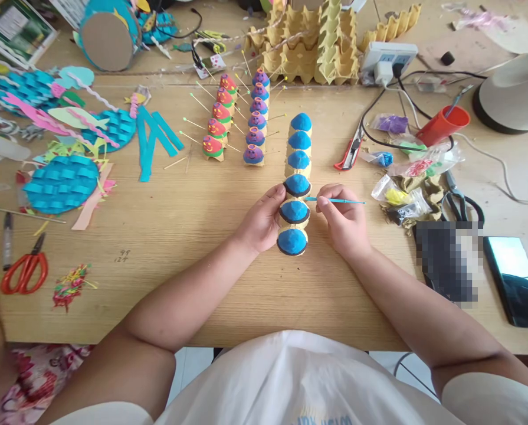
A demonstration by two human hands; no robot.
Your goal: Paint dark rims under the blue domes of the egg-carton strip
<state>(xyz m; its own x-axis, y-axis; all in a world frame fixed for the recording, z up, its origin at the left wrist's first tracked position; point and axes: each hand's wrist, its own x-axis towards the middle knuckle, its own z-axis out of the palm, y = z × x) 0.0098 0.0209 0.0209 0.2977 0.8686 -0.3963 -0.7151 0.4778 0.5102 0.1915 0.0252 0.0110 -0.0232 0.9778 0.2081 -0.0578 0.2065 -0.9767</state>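
Note:
A strip of egg carton cups [296, 184] with blue-coated domes stands lengthwise before me. Dark bands run along the lower edges of its nearest three domes; the farther ones show blue over bare carton. My left hand [264, 219] grips the strip's left side near the middle, thumb on top. On the other side, my right hand [344, 219] pinches a thin blue modelling tool [350, 202], its tip at the strip's right edge between two domes. Beyond stand a red-and-green caterpillar strip [219, 118] and a purple-and-blue one [256, 121], both with pin-like feelers.
At right lie a red utility knife [348, 150], clay packets [399, 198], black scissors [461, 203], a red cup [443, 125] and a phone [517, 280]. Red scissors [26, 271] and woven blue paper pieces [62, 184] lie left. Egg cartons [308, 44] stand behind. Another person's arm shows at far left.

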